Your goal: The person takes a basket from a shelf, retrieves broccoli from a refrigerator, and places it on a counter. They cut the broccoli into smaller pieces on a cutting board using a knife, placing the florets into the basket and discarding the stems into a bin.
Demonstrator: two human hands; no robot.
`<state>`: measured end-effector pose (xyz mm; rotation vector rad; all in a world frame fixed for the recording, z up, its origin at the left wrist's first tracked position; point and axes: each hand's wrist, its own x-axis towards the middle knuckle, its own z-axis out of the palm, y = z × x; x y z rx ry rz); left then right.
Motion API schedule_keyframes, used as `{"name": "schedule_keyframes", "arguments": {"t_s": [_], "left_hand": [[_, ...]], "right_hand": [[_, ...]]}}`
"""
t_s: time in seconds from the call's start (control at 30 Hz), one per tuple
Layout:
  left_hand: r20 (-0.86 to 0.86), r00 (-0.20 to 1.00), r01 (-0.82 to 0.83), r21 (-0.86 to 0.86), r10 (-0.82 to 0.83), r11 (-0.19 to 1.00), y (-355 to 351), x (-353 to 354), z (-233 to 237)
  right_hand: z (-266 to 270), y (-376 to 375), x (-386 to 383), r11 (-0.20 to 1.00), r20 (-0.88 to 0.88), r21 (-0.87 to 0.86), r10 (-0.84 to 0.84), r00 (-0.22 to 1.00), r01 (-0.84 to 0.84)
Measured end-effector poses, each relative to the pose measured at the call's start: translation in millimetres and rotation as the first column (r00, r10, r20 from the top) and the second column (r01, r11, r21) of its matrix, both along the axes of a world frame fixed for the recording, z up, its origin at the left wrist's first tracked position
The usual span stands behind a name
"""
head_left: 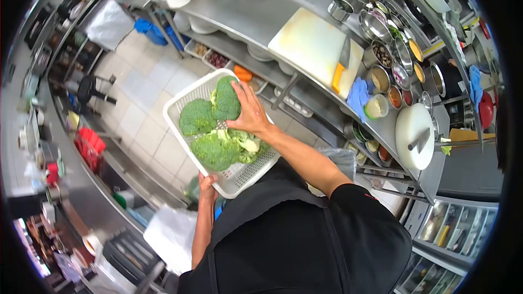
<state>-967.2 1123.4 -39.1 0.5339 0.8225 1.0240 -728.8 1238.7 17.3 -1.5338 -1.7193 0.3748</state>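
A white perforated basket [237,181] hangs in front of my body above the floor, with several green broccoli heads [197,117] inside. My left hand [207,185] is closed on the basket's near rim at its lower left; some of its fingers are hidden under the basket. At the basket's upper right, my right hand [249,110] grips one broccoli head [225,99], thumb and fingers round its right side. Below this head, pale broccoli stalks [248,142] show among the other heads.
A steel counter [245,19] runs along the top and right, bearing a cutting board [308,46], a yellow-handled knife [340,73], blue gloves [358,97] and several metal containers. A round white board [415,130] lies farther right. A black stool [90,88] stands at left.
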Motion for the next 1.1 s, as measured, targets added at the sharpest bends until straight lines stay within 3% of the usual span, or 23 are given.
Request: {"name": "schedule_keyframes", "arguments": {"t_s": [0.13,0.2,0.3,0.4,0.43,0.53,0.67,0.8,0.97,1.07,1.1], "left_hand": [[-0.049,0.996,0.079,-0.019,-0.08,0.997,110,24,-18],[-0.07,0.988,0.135,-0.058,-0.139,0.989,152,37,-12],[-0.252,0.959,0.094,-0.156,-0.131,0.983,230,44,-26],[-0.148,0.964,0.205,-0.122,-0.222,0.971,304,68,-3],[-0.115,0.964,0.231,-0.095,-0.241,0.968,328,80,5],[-0.083,0.947,0.307,-0.04,-0.309,0.951,406,97,5],[-0.105,0.893,0.433,-0.072,-0.438,0.899,516,106,-10],[-0.206,0.852,0.481,-0.05,-0.481,0.875,619,122,-19],[-0.431,0.742,0.568,-0.002,-0.514,0.823,703,149,1],[-0.549,0.624,0.658,-0.015,-0.556,0.753,731,146,-11],[-0.577,0.595,0.652,-0.061,-0.559,0.756,729,149,10]], "right_hand": [[-14,90,43,1.0,-0.098,0.009,-0.023,0.995,0.024],[-14,126,62,0.992,-0.119,0.005,-0.122,0.985,0.123],[13,193,103,0.983,-0.193,0.042,-0.168,0.967,0.179],[54,240,144,0.963,-0.304,0.125,-0.194,0.933,0.241],[61,253,157,0.932,-0.265,0.172,-0.267,0.927,0.317],[80,289,205,0.894,-0.332,0.164,-0.348,0.877,0.417],[56,329,270,0.779,-0.214,0.077,-0.597,0.773,0.622],[35,359,291,0.697,-0.024,0.06,-0.715,0.699,0.715],[3,392,294,0.699,0.257,0.121,-0.708,0.658,0.705],[-16,395,270,0.701,0.496,-0.007,-0.617,0.611,0.713],[-16,395,260,0.682,0.469,-0.053,-0.627,0.622,0.729]]}}
